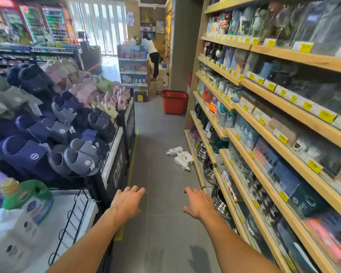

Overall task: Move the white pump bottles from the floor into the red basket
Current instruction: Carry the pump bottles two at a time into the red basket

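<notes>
White pump bottles lie on their sides on the grey floor close to the bottom of the right-hand shelving: one smaller bottle (174, 150) and, just nearer me, two more together (183, 160). The red basket (174, 102) stands upright on the floor farther down the aisle, against the shelf end. My left hand (127, 201) and my right hand (199, 203) stretch forward above the floor, palms down, fingers spread, holding nothing. Both are well short of the bottles.
A rack of slippers (53, 119) lines the aisle's left side, with a green detergent bottle (26, 196) near me. Wooden shelves (264, 134) of packaged goods run along the right. A person (153, 54) bends over boxes at the far end.
</notes>
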`<act>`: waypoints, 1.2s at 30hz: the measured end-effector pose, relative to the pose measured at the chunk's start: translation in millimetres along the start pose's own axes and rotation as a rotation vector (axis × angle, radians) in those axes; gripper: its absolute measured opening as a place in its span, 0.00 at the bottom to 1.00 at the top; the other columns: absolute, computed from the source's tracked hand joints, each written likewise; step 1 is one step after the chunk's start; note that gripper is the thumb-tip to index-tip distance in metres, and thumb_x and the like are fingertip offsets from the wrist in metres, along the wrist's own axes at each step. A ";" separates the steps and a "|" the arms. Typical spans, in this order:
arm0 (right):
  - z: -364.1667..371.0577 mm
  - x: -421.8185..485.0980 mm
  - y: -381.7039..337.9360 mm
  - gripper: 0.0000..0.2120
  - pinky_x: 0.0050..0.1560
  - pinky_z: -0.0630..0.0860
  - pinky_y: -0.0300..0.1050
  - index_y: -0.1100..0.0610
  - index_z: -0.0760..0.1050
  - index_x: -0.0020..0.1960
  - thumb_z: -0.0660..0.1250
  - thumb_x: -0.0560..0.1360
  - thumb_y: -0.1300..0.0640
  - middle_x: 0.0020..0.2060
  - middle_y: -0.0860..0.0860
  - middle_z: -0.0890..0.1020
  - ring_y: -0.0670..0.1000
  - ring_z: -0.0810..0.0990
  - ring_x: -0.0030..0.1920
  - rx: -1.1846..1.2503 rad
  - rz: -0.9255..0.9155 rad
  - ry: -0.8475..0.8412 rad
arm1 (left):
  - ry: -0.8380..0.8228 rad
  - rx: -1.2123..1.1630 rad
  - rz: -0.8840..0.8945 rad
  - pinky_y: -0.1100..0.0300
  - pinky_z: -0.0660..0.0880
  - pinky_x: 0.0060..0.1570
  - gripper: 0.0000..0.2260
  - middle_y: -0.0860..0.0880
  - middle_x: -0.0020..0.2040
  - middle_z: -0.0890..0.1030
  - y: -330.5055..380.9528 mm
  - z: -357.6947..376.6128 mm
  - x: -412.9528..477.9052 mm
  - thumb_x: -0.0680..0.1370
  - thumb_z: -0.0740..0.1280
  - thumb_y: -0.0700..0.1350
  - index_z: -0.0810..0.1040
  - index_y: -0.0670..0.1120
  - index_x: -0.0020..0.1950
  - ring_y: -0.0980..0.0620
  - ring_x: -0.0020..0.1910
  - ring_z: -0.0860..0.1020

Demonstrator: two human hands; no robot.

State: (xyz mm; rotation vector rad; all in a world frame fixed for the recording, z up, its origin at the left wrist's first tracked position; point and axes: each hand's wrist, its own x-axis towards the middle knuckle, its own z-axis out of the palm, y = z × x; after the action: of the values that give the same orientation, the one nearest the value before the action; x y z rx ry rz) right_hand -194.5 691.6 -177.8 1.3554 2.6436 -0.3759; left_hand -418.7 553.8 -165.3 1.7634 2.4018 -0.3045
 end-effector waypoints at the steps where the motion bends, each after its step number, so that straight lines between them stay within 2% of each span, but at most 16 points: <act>1: -2.1 10.4 -0.5 0.30 0.66 0.71 0.55 0.51 0.65 0.74 0.71 0.76 0.48 0.66 0.53 0.77 0.57 0.74 0.66 -0.004 0.002 -0.005 | 0.001 0.003 0.008 0.47 0.71 0.62 0.29 0.49 0.68 0.71 -2.2 -1.4 11.7 0.78 0.68 0.54 0.61 0.54 0.76 0.44 0.67 0.72; 14: -41.4 151.4 -25.9 0.30 0.67 0.71 0.54 0.51 0.65 0.75 0.72 0.77 0.46 0.68 0.53 0.76 0.56 0.75 0.67 -0.027 0.027 0.020 | 0.020 -0.010 0.068 0.45 0.70 0.64 0.28 0.48 0.70 0.70 -67.9 -28.0 157.6 0.79 0.68 0.54 0.62 0.54 0.76 0.44 0.68 0.71; 18: -54.7 190.9 -27.6 0.30 0.68 0.69 0.57 0.52 0.65 0.75 0.72 0.77 0.46 0.69 0.54 0.75 0.57 0.74 0.68 -0.045 0.048 0.008 | 0.015 -0.008 0.067 0.45 0.70 0.64 0.28 0.48 0.69 0.70 -85.2 -35.7 198.8 0.78 0.68 0.54 0.62 0.54 0.76 0.44 0.67 0.71; 24: -69.7 258.5 -17.4 0.32 0.71 0.69 0.58 0.51 0.65 0.75 0.73 0.76 0.45 0.70 0.53 0.75 0.56 0.73 0.69 -0.039 0.063 0.006 | 0.011 -0.027 0.071 0.46 0.70 0.65 0.28 0.49 0.69 0.70 -97.1 -48.0 268.1 0.78 0.69 0.53 0.63 0.54 0.75 0.44 0.67 0.71; 30: -93.9 333.9 2.6 0.30 0.65 0.71 0.55 0.51 0.65 0.73 0.72 0.76 0.44 0.68 0.54 0.75 0.58 0.75 0.66 -0.068 0.035 0.029 | 0.035 -0.002 0.050 0.45 0.70 0.64 0.29 0.48 0.69 0.70 -101.5 -79.1 343.0 0.77 0.69 0.54 0.62 0.54 0.75 0.43 0.67 0.71; 36: -123.1 405.6 18.8 0.30 0.66 0.71 0.55 0.51 0.66 0.74 0.72 0.76 0.45 0.67 0.53 0.75 0.57 0.74 0.67 -0.037 -0.001 0.053 | 0.043 0.010 0.027 0.45 0.71 0.63 0.28 0.48 0.69 0.71 -106.5 -104.0 406.8 0.78 0.68 0.56 0.63 0.54 0.75 0.43 0.67 0.71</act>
State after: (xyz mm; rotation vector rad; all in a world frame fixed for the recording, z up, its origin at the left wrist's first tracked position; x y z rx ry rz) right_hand -417.1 1052.4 -161.1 1.3719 2.6797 -0.2937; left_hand -642.0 924.7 -152.5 1.8231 2.4075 -0.2790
